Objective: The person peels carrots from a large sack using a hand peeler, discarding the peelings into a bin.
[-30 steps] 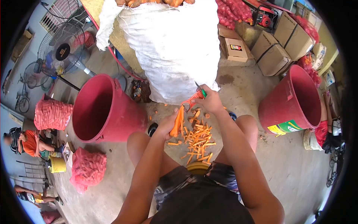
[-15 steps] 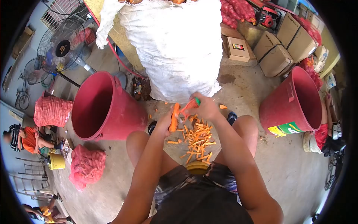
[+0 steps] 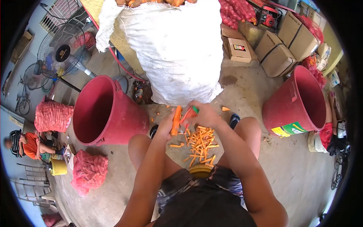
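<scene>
An orange carrot (image 3: 176, 121) stands nearly upright in the grip of my left hand (image 3: 165, 125), with its upper end pointing at the white sack. My right hand (image 3: 204, 113) holds a red peeler (image 3: 188, 115) with a green part, close against the carrot's right side; motion blurs it a little. On the floor between my legs lies a pile of orange carrot pieces (image 3: 202, 142), just below my right hand. A few loose bits lie apart from the pile.
A large white sack (image 3: 176, 53) stands in front. Red bins stand at left (image 3: 128, 117) and right (image 3: 280, 104). A fan (image 3: 62, 53), pink net bags (image 3: 89, 170) and seated people (image 3: 30, 145) are at left. Cardboard boxes (image 3: 274, 55) sit at back right.
My right hand has moved slightly left and down with the peeler, nearer the carrot. My left hand keeps its hold. The view has shifted slightly.
</scene>
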The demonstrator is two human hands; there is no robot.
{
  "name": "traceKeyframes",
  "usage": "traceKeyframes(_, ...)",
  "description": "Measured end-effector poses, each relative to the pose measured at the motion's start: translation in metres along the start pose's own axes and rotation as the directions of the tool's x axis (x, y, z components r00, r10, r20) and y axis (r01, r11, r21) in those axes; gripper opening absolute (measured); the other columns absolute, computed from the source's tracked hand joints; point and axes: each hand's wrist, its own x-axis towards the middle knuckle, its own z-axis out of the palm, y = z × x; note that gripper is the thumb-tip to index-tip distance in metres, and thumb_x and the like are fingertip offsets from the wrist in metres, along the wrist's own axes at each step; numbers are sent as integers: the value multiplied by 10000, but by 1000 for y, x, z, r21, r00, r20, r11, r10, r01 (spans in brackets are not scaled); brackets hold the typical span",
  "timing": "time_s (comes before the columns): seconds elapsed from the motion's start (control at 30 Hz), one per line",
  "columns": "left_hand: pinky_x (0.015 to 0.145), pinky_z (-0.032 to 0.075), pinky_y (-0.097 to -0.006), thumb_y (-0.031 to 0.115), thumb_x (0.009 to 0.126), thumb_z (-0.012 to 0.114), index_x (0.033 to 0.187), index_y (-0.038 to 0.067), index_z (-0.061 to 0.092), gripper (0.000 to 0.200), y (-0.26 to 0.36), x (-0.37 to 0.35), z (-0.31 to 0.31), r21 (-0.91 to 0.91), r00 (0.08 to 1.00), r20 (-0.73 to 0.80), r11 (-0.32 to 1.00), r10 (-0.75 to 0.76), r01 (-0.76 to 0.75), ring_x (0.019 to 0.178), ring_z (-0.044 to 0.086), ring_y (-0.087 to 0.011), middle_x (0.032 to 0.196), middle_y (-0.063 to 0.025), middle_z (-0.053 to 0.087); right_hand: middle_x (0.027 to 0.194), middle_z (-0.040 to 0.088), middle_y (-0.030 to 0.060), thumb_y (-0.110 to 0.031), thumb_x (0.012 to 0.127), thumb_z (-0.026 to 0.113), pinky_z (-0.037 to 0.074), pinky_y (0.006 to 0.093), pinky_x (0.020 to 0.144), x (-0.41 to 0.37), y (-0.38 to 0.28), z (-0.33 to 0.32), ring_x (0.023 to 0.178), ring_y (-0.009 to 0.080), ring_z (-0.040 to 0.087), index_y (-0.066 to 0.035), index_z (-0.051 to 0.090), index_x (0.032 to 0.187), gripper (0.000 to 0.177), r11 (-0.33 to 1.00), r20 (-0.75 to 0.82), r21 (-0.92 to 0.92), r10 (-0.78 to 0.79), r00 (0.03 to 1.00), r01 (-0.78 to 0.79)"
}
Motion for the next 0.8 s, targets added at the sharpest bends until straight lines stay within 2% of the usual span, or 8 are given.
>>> traceKeyframes(0.07, 480, 450, -282, 537, 1103, 483, 1178, 123, 632, 447, 0, -3, 2, -24, 1000, -14, 1000, 6, -7, 602, 573, -145, 808, -43, 598, 921, 749, 111, -301, 764, 926, 572, 397, 841, 2, 14, 12, 888, 295, 730, -104, 669, 1190, 535, 972, -116, -33, -233, 965, 231)
traceKeyframes(0.13, 472, 438, -277, 535, 1112, 457, 1252, 126, 657, 477, -3, -7, -4, -3, 993, 87, 997, -79, 80, 594, 555, -135, 821, -39, 594, 1006, 751, 163, -329, 715, 943, 575, 416, 857, 10, 15, -14, 931, 339, 731, -81, 674, 1172, 585, 967, -74, 106, 241, 968, -233)
traceKeyframes(0.23, 484, 440, -284, 548, 1115, 431, 1324, 116, 662, 533, 6, -18, -11, 3, 960, 265, 995, -94, 97, 580, 536, -141, 819, -33, 589, 1004, 760, 163, -320, 756, 912, 579, 456, 862, 25, 46, -35, 947, 374, 737, -104, 661, 1199, 553, 913, -242, 66, 406, 881, -402)
traceKeyframes(0.47, 650, 537, -341, 589, 1103, 419, 1336, 106, 670, 592, -3, -2, -13, 65, 985, 165, 996, 54, -65, 676, 592, -164, 871, -43, 630, 996, 747, 204, -247, 858, 798, 567, 533, 858, 7, 40, -7, 991, 434, 713, -148, 660, 1180, 365, 891, -112, -297, 324, 939, -343)
traceKeyframes(0.53, 787, 569, -381, 579, 1100, 441, 1313, 96, 675, 578, 7, -8, -2, -358, 961, 92, 910, 259, -211, 831, 677, -186, 950, -55, 693, 1018, 740, 228, -208, 884, 757, 563, 534, 860, 2, 28, -3, 1003, 443, 704, -147, 661, 1201, 337, 892, -75, -279, 350, 934, -356)
traceKeyframes(0.57, 880, 570, -407, 543, 1105, 461, 1306, 89, 668, 539, 3, 0, -24, -236, 920, 308, 956, 241, -172, 985, 715, -212, 1090, -72, 728, 1032, 739, 231, -198, 888, 747, 561, 534, 867, 2, 26, -1, 1008, 445, 702, -144, 660, 1210, 338, 907, -42, -278, 318, 947, -317)
traceKeyframes(0.7, 816, 567, -381, 505, 1110, 479, 1271, 112, 651, 457, -3, -4, -9, 79, 969, 241, 996, -58, 40, 895, 686, -190, 1074, -59, 703, 1081, 733, 241, -161, 899, 692, 555, 540, 888, -2, 21, 12, 1029, 452, 696, -101, 653, 1225, 333, 936, 31, -259, 255, 966, -239)
traceKeyframes(0.8, 785, 578, -392, 471, 1121, 467, 1363, 97, 616, 470, -16, 6, 2, -98, 981, 194, 995, 9, 11, 999, 699, -206, 1166, -92, 694, 1084, 727, 251, -146, 905, 659, 554, 541, 902, 0, 25, 23, 1046, 452, 694, -76, 643, 1207, 311, 939, 30, -267, 235, 971, -219)
